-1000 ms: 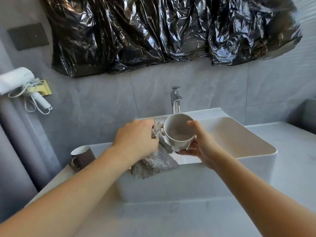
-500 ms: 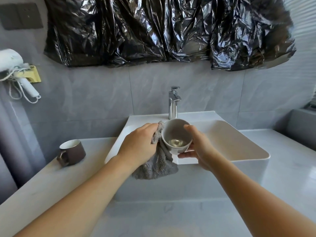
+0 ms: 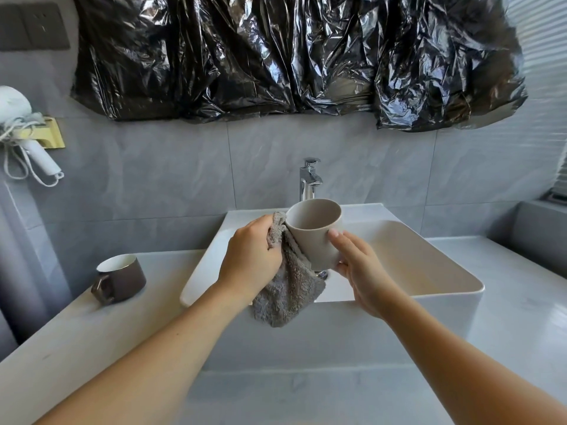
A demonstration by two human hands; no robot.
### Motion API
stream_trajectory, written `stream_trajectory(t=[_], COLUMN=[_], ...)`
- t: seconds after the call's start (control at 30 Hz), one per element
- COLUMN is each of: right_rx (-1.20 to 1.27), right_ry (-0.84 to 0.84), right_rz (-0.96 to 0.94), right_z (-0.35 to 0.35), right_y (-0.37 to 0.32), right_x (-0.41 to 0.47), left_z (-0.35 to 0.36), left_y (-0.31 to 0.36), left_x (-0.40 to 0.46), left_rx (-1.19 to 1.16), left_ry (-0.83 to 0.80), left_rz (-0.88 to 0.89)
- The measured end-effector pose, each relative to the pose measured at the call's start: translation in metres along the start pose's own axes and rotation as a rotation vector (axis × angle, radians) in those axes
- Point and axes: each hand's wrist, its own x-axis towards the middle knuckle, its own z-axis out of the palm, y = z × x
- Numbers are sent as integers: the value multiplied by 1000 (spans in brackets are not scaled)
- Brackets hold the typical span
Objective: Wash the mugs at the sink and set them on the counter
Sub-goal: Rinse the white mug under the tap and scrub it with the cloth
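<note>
Biggest thing up top is a crinkly black plastic sheet [image 3: 294, 56] hung across the grey tiled wall [image 3: 153, 179], shiny and full of folds. Under that runs the pale counter [image 3: 76, 342], stretching from the left side round the front and off to the right. Sitting on it is a white boxy sink [image 3: 445, 305], with a chrome faucet [image 3: 310, 179] standing at its back edge.

On the far left wall there's a white hair dryer [image 3: 18, 118] in a gold-ish holder, cord looped below it, and a dark switch plate [image 3: 33, 26] up in the corner.

Both bare forearms reach in from the bottom. The left hand [image 3: 251, 256] has its fingers curled around a fuzzy grey cloth [image 3: 288, 292], so that grip is closed on the cloth, which is bunched against the left side of the mug while the rest hangs down over the sink's front edge. The right hand [image 3: 359, 265] holds the beige mug [image 3: 316, 231] from the right and below, thumb up on the side wall, so that grip is wrapped on the mug. The mug is held up in the air over the sink basin, just in front of the faucet, tilted so its mouth faces the camera a bit.

Smallest bit: a brown mug [image 3: 119, 279] with a white inside, standing upright on the counter left of the sink, handle pointing to the front left, well apart from the hands.
</note>
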Motion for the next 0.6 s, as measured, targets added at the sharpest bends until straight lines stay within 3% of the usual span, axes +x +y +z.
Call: stream_trajectory(t=[0.6], right_rx=[-65], right_ry=[57], right_rz=[-18], right_z=[0], right_y=[8], right_x=[3], left_z=[15], left_y=[-4], left_x=[-4], left_rx=[-409], left_ry=[-60], left_rz=[-549])
